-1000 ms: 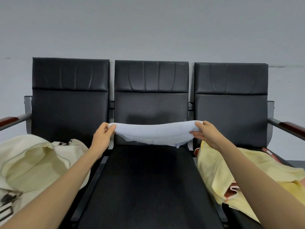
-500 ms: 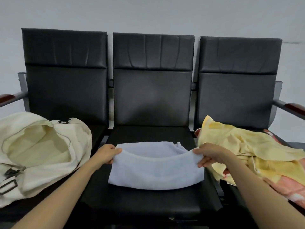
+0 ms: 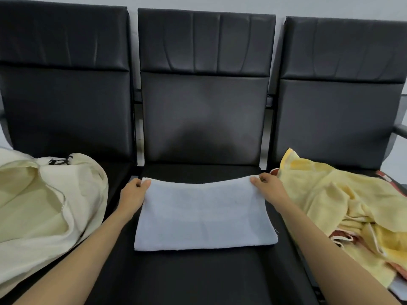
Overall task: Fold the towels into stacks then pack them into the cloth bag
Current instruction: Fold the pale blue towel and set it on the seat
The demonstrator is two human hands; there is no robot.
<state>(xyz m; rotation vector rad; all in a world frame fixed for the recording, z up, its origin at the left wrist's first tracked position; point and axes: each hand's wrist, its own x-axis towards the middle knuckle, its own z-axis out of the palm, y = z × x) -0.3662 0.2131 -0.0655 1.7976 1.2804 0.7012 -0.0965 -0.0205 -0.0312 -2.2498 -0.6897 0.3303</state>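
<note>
A pale blue towel (image 3: 203, 214) lies folded flat on the middle black seat (image 3: 198, 278). My left hand (image 3: 133, 193) pinches its far left corner and my right hand (image 3: 267, 187) pinches its far right corner. A cream cloth bag (image 3: 44, 208) lies open on the left seat, its mouth facing me. On the right seat sits a heap of unfolded towels, a yellow towel (image 3: 334, 194) on top and a red-and-white one (image 3: 343, 235) partly hidden under it.
Three joined black padded chairs with tall backrests (image 3: 204, 84) stand against a pale wall. A grey armrest (image 3: 399, 128) shows at the far right. Bare seat lies in front of the blue towel.
The blue towel came down from mid-air onto the middle seat and now lies flat. Both hands keep its far corners. The camera moved closer and tilted down.
</note>
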